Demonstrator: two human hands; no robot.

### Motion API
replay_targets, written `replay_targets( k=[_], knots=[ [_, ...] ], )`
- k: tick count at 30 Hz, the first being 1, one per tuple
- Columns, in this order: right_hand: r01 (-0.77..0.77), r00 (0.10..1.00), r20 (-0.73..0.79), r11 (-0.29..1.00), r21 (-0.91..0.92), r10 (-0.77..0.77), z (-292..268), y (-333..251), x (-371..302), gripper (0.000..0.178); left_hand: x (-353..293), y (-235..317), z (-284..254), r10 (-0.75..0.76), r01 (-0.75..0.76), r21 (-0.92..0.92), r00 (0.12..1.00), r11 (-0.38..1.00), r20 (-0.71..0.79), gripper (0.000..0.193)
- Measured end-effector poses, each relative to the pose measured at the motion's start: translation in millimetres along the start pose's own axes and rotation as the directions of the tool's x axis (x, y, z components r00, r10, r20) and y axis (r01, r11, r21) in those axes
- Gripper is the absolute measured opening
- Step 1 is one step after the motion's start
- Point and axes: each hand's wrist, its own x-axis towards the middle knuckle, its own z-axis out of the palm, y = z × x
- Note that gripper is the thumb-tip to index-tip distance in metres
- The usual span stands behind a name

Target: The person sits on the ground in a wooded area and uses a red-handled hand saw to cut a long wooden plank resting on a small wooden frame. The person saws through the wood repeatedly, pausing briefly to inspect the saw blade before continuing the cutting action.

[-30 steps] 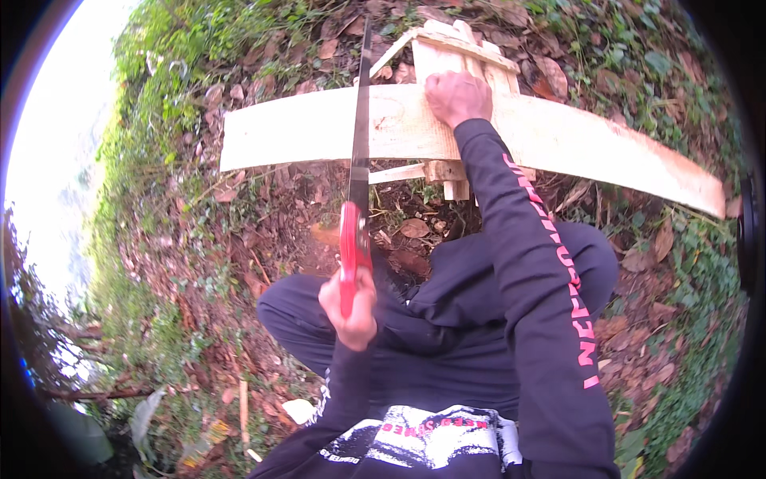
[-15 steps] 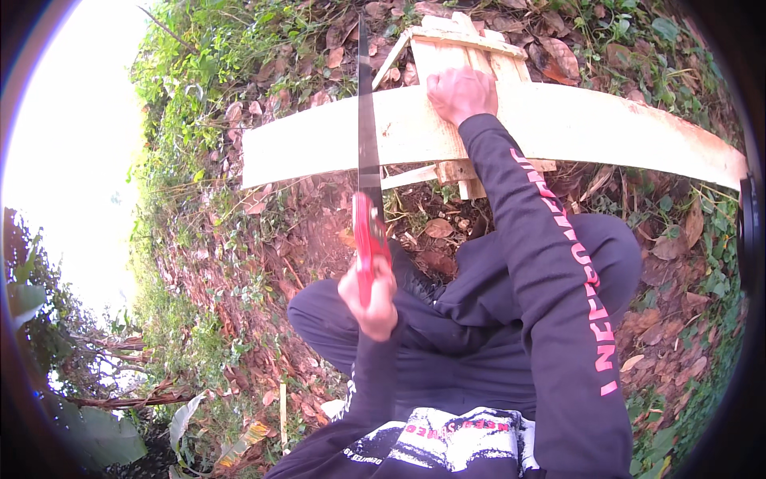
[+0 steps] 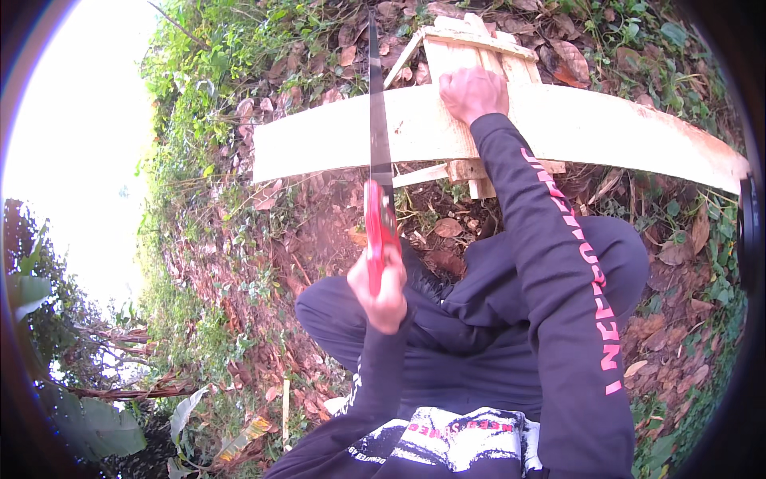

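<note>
My left hand (image 3: 378,289) is closed around the red handle of a handsaw (image 3: 380,128). Its long dark blade points away from me and crosses a pale wooden plank (image 3: 319,140), left of the plank's middle. The plank lies sideways over a rough wooden stand (image 3: 449,57). At the plank's far edge, above the stand, my right hand (image 3: 475,93) is closed and bears down on the wood, its fingertips out of sight. Whether the teeth have cut into the plank cannot be made out.
My bent legs (image 3: 447,335) are just behind the plank. Dry leaves (image 3: 570,60) and green plants (image 3: 207,88) cover the ground around. A thin pale stick (image 3: 286,411) stands at the lower left, near broad leaves (image 3: 100,431).
The saw has slid slightly away from me, bringing its handle closer to the plank's near edge. The whole view has shifted a little; my right hand keeps its place on the plank.
</note>
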Motion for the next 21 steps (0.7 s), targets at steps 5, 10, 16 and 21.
replay_targets(
  k=[5,10,16,21],
  knots=[
    [0.000,1.000,-0.001,1.000,-0.014,0.000,-2.2,3.4,-1.4,0.043,-13.6,-2.6,-4.8,0.013,-0.013,0.002,1.000,1.000,0.012,0.012],
    [0.034,0.999,0.002,0.999,-0.003,-0.034,-2.1,-4.7,-2.1,0.042,58.5,0.8,18.4,0.046,-0.046,-0.001,0.998,0.999,0.039,0.010],
    [-0.014,1.000,-0.001,1.000,-0.014,0.014,-4.3,2.2,-0.9,0.041,-14.4,-5.3,-9.1,-0.005,0.005,0.026,1.000,1.000,0.019,0.015],
    [0.014,1.000,-0.025,1.000,-0.001,-0.014,-2.3,2.2,-2.3,0.040,9.5,-3.3,6.5,0.043,-0.042,0.048,0.999,0.998,-0.010,0.014]
  ],
)
